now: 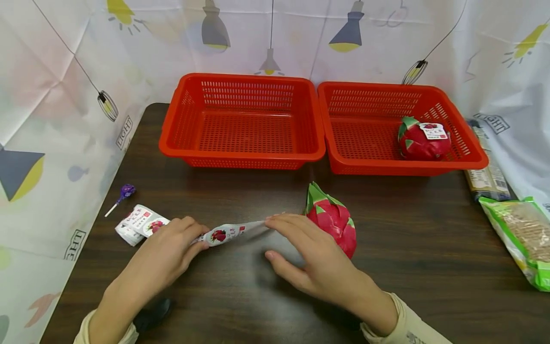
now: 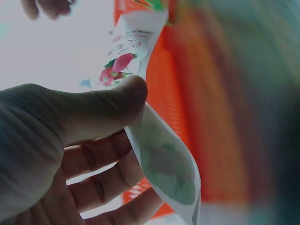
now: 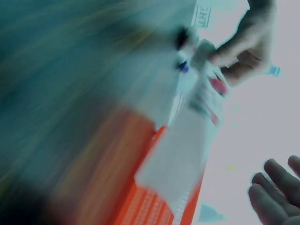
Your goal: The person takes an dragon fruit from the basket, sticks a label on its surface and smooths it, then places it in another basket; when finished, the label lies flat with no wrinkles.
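A strip of white labels printed with dragon fruit (image 1: 221,235) stretches across the middle of the table. My left hand (image 1: 169,246) pinches it between thumb and fingers, as the left wrist view shows with the thumb (image 2: 119,101) on top. The rolled part of the strip (image 1: 139,223) lies on the table to the left. My right hand (image 1: 315,260) is beside the strip's free end (image 3: 176,161), fingers extended; in the right wrist view its fingers (image 3: 276,192) stand apart from the strip. Behind the right hand sits a red dragon fruit (image 1: 333,222) with green leaf tips.
Two red plastic baskets stand at the back: the left basket (image 1: 240,161) and the right basket (image 1: 386,168), which holds a labelled dragon fruit (image 1: 423,143). A purple lollipop (image 1: 126,191) lies at left. Along the right edge are a green-edged bag (image 1: 524,234) and a dark packet (image 1: 490,177).
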A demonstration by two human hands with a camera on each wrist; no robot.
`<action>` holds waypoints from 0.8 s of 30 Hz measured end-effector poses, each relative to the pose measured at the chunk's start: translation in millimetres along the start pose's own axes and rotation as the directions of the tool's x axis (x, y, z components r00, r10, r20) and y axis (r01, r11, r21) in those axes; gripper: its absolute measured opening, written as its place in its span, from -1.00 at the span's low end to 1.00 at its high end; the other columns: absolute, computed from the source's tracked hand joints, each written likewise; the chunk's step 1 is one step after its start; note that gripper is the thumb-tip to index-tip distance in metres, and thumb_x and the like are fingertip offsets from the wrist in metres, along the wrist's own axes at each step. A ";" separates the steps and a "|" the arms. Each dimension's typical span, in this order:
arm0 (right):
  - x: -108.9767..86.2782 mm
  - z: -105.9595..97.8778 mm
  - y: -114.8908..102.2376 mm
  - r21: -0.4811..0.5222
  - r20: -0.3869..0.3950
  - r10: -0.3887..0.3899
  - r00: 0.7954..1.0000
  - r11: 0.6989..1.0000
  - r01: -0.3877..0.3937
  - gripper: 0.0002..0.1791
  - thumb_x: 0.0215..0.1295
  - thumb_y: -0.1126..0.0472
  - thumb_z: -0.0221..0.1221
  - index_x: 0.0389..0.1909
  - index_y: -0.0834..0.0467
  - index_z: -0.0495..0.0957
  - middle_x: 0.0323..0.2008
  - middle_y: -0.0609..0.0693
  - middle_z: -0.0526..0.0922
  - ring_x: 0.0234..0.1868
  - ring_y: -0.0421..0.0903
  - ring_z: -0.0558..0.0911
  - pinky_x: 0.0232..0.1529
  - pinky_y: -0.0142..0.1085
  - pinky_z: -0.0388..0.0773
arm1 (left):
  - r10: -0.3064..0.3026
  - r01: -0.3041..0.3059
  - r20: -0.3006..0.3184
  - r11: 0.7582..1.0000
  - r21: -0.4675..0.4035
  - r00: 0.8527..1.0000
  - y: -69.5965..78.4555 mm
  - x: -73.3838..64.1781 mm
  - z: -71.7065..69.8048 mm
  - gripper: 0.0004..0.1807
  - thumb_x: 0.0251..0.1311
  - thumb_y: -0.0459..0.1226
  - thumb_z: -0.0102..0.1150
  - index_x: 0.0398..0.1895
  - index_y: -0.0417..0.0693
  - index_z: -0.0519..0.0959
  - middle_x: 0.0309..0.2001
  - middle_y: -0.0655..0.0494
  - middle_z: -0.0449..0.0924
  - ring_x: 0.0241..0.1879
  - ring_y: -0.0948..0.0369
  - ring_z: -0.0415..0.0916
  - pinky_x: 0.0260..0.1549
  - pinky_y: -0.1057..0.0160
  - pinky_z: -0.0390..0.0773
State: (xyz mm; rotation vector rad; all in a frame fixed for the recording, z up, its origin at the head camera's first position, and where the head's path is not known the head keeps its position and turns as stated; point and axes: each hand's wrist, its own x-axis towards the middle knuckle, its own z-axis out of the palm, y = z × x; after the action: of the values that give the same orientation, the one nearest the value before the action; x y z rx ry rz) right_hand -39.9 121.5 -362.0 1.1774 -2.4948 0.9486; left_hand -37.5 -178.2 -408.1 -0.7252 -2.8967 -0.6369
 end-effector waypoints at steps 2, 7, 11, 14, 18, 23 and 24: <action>8.5 6.0 -2.0 -0.029 0.083 0.015 0.996 0.999 -0.013 -0.34 0.35 0.04 0.32 0.39 0.15 0.38 0.25 0.03 0.59 0.30 -0.05 0.57 0.28 -0.17 0.57 | 0.063 -0.063 -0.046 0.998 -0.005 0.997 8.2 -0.8 -6.7 -0.79 0.20 -0.22 0.42 -0.10 0.00 0.70 -0.21 0.25 0.66 -0.24 0.27 0.55 -0.22 0.19 0.61; 28.0 21.0 -4.8 -0.103 0.207 0.035 0.978 0.995 -0.013 -0.37 0.39 0.05 0.28 0.40 0.13 0.36 0.26 0.00 0.58 0.36 -0.02 0.53 0.23 -0.17 0.62 | 0.183 -0.187 -0.129 0.982 -0.020 0.975 23.3 -2.2 -15.5 -0.77 0.15 -0.23 0.44 -0.12 0.00 0.70 -0.22 0.29 0.65 -0.27 0.33 0.53 -0.24 0.25 0.60; 35.5 27.5 -4.6 -0.074 0.192 0.006 0.981 0.997 0.008 -0.60 0.37 0.16 0.29 0.18 0.10 0.49 -0.12 -0.07 0.72 -0.15 -0.18 0.67 -0.15 -0.38 0.68 | 0.198 -0.204 -0.146 0.978 -0.033 0.969 26.8 -3.9 -16.0 -0.78 0.16 -0.22 0.43 -0.12 0.02 0.69 -0.21 0.31 0.64 -0.25 0.36 0.52 -0.22 0.28 0.60; 36.7 29.1 -3.8 0.000 0.186 -0.005 0.983 1.000 0.005 -0.70 0.34 0.25 0.31 0.05 0.10 0.52 -0.27 -0.10 0.71 -0.39 -0.26 0.57 -0.32 -0.47 0.59 | 0.192 -0.199 -0.138 0.979 -0.037 0.972 26.5 -4.8 -15.5 -0.75 0.14 -0.21 0.46 -0.11 0.02 0.69 -0.20 0.31 0.65 -0.24 0.36 0.52 -0.21 0.29 0.60; 36.4 30.6 -3.0 0.069 0.189 -0.025 0.982 0.998 0.012 -0.79 0.36 0.30 0.28 -0.04 0.11 0.54 -0.21 -0.10 0.74 -0.35 -0.29 0.62 -0.24 -0.47 0.62 | 0.154 -0.156 -0.034 0.985 -0.073 0.988 23.8 -5.5 -20.4 -0.61 0.13 -0.15 0.48 0.03 0.01 0.66 -0.09 0.28 0.66 -0.10 0.32 0.54 -0.10 0.22 0.62; 36.8 32.9 -2.4 0.077 0.177 -0.074 0.981 0.995 0.062 -0.82 0.39 0.30 0.24 -0.04 0.08 0.54 -0.23 -0.14 0.73 -0.33 -0.31 0.62 -0.23 -0.48 0.61 | 0.094 -0.066 0.131 0.977 -0.201 0.987 12.7 -7.2 -39.5 -0.47 0.30 -0.17 0.34 0.34 0.15 0.49 0.19 0.34 0.57 0.17 0.27 0.46 0.09 0.12 0.58; 37.1 32.9 -2.6 0.078 0.172 -0.086 0.981 0.994 0.074 -0.82 0.39 0.31 0.23 -0.04 0.08 0.54 -0.24 -0.15 0.72 -0.34 -0.32 0.61 -0.24 -0.49 0.60 | 0.098 -0.061 0.146 0.969 -0.240 0.984 9.8 -5.8 -42.4 -0.48 0.34 -0.20 0.30 0.36 0.18 0.47 0.22 0.36 0.55 0.18 0.28 0.45 0.10 0.14 0.58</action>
State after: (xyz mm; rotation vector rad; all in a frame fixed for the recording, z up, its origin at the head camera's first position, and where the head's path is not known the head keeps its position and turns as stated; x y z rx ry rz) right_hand -59.8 76.6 -369.3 1.4305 -2.5428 0.9588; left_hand -28.4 -190.5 -366.9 -0.9553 -2.9441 -0.9661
